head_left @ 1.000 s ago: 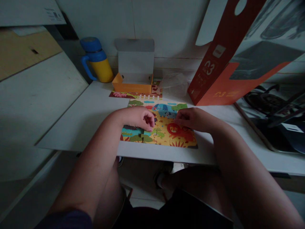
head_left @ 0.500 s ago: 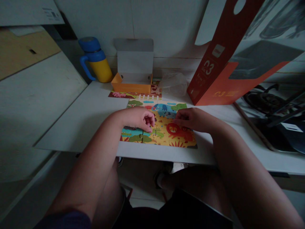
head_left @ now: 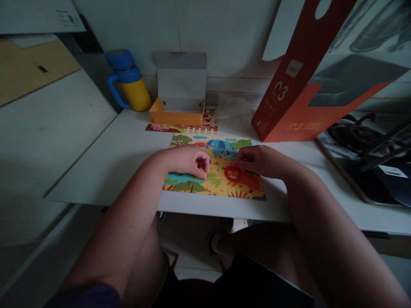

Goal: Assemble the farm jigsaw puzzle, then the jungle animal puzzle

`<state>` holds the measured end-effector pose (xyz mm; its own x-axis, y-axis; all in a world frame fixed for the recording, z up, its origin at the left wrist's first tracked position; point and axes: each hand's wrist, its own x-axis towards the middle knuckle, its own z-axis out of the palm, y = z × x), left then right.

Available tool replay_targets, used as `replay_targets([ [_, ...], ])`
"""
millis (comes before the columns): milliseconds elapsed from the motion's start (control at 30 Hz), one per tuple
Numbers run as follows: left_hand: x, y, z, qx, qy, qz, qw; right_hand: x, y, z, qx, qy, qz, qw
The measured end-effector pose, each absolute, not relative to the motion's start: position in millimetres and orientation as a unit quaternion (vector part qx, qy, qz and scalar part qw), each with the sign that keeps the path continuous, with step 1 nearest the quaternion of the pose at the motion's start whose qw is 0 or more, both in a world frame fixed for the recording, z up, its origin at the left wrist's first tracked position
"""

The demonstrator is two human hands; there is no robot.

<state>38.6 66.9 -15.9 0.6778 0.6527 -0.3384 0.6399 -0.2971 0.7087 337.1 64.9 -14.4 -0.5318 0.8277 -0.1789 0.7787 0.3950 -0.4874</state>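
A colourful jigsaw puzzle [head_left: 218, 188] with animals lies joined flat on the white table, showing a lion, elephants and a crocodile. My left hand [head_left: 189, 160] has its fingers curled in a pinch at a puzzle piece left of the crocodile, and covers the puzzle's left middle. Over the right side, just above the lion, my right hand [head_left: 257, 159] is closed, thumb and fingertips down on the puzzle. Whatever sits under its fingertips is hidden.
Behind the puzzle stands an open orange box [head_left: 176, 117] on another printed sheet [head_left: 163, 128]. A blue and yellow flask [head_left: 130, 81] is at the back left. Clear plastic packaging [head_left: 236, 113] and a tall orange-red file holder [head_left: 289, 115] stand right. Dark equipment [head_left: 369, 162] lies far right.
The seams between the lower-left puzzle pieces look narrower than before. My left hand has shifted very slightly; my right hand stays almost in place.
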Motion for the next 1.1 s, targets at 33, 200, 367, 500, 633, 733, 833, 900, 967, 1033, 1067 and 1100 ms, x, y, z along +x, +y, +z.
replay_targets([
  [33,38.7,66.7,-15.6,0.805,0.400,0.006,0.438,337.1,64.8,-14.1,-0.482,-0.834,0.266,0.045],
  [200,39.0,65.9,-11.6,0.811,0.395,-0.003,0.432,337.2,64.5,-13.5,-0.481,-0.836,0.263,0.041],
  [367,38.2,64.4,-7.8,0.817,0.377,-0.021,0.435,337.6,64.8,-14.8,-0.481,-0.835,0.263,0.045],
  [500,38.5,63.5,-7.5,0.826,0.359,-0.055,0.432,336.9,64.5,-14.4,-0.483,-0.831,0.271,0.049],
  [633,41.3,61.7,-4.8,0.836,0.393,-0.091,0.373,336.1,64.1,-13.4,-0.488,-0.828,0.271,0.048],
  [733,42.0,59.4,-2.2,0.838,0.398,-0.105,0.357,336.6,64.7,-14.3,-0.487,-0.831,0.265,0.045],
  [833,40.6,56.8,-0.9,0.837,0.386,-0.113,0.371,337.5,65.5,-15.7,-0.485,-0.832,0.268,0.043],
  [900,39.6,55.3,-0.5,0.836,0.381,-0.118,0.377,337.7,65.7,-16.2,-0.484,-0.831,0.269,0.043],
  [967,39.3,54.2,0.0,0.836,0.375,-0.123,0.382,337.8,65.8,-16.6,-0.484,-0.831,0.271,0.043],
  [1033,39.3,53.7,0.6,0.836,0.370,-0.125,0.384,338.4,66.3,-17.3,-0.486,-0.831,0.265,0.049],
  [1067,39.2,53.6,0.8,0.837,0.369,-0.124,0.385,339.2,66.8,-18.0,-0.491,-0.831,0.257,0.053],
  [1100,39.1,53.8,0.9,0.836,0.369,-0.123,0.386,340.3,67.6,-18.9,-0.498,-0.830,0.245,0.057],
])
